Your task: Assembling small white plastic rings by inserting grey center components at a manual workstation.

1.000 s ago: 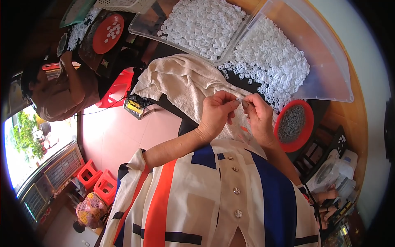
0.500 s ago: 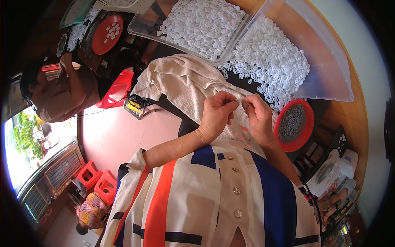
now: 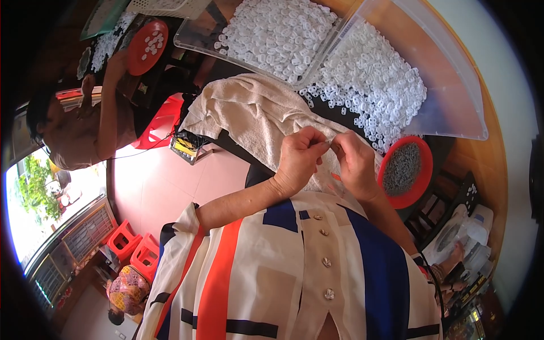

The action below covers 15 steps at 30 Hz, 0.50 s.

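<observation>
Pinched fingertip to fingertip, left hand and right hand clamp something too small to identify over the towel, white pieces and red bowl close for reach.

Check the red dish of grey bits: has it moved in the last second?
No. The red dish sits at the same spot beside the clear tray, right of the right hand.

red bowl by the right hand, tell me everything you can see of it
The red bowl is round, shallow and looks like plastic. It sits level on the dark table, just right of the right hand, whose edge overlaps its left rim. It is filled with a heap of tiny grey pieces, too small to identify. Loose white pieces lie just above it.
</observation>
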Tool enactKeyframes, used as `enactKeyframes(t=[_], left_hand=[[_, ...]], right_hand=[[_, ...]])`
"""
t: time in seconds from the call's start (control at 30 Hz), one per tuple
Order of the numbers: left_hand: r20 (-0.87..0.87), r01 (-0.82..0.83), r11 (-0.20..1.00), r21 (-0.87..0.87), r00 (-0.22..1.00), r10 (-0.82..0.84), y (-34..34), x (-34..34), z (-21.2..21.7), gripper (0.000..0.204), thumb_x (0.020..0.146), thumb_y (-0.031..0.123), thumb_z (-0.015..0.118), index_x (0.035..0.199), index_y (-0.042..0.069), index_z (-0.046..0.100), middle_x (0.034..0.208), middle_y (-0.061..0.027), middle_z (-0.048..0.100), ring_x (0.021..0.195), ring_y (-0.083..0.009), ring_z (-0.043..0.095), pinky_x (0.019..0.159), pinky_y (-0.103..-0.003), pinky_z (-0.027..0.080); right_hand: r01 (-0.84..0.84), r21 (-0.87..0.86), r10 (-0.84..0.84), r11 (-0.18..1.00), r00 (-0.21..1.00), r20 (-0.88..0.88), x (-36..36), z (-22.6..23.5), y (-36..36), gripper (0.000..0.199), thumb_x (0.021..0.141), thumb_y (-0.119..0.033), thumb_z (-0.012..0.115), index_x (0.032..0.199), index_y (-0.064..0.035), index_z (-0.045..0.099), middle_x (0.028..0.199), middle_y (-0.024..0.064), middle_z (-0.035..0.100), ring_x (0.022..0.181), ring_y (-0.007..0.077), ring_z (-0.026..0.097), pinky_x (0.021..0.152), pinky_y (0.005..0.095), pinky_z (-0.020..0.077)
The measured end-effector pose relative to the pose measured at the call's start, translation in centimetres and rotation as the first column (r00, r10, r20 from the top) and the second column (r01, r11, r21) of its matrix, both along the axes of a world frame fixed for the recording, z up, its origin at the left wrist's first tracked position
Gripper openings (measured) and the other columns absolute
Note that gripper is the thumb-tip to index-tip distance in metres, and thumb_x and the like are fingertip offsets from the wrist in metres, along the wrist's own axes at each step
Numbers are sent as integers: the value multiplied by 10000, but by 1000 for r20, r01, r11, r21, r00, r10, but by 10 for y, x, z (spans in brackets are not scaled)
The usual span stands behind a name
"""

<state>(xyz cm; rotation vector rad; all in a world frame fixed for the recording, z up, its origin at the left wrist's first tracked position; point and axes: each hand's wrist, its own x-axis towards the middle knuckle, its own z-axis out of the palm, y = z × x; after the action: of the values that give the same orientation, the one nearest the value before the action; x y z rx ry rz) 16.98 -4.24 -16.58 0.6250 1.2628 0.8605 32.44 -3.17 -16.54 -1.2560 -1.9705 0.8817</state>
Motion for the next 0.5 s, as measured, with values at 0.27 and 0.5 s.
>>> enactKeyframes(t=[0.27, 0.5], left_hand=[[141, 3, 1000, -22, 990, 0, 10, 3, 4, 72, 840, 54, 635, 865, 3, 591, 703, -33, 590, 557, -96, 564, 437, -230, 443], [274, -57, 982, -181, 956, 106, 13, 0, -2, 120, 832, 46, 655, 879, -38, 584, 720, -73, 605, 555, -138, 587, 427, -261, 458]], right_hand=[[57, 49, -55, 997, 997, -50, 4, 1, 3, 208, 792, 155, 509, 943, 18, 552, 799, 116, 551, 678, 224, 569, 615, 287, 458], [110, -203, -143, 973, 977, -159, 9, 8, -3, 113, 883, 63, 544, 982, 13, 565, 821, 87, 556, 709, 162, 549, 643, 266, 453]])
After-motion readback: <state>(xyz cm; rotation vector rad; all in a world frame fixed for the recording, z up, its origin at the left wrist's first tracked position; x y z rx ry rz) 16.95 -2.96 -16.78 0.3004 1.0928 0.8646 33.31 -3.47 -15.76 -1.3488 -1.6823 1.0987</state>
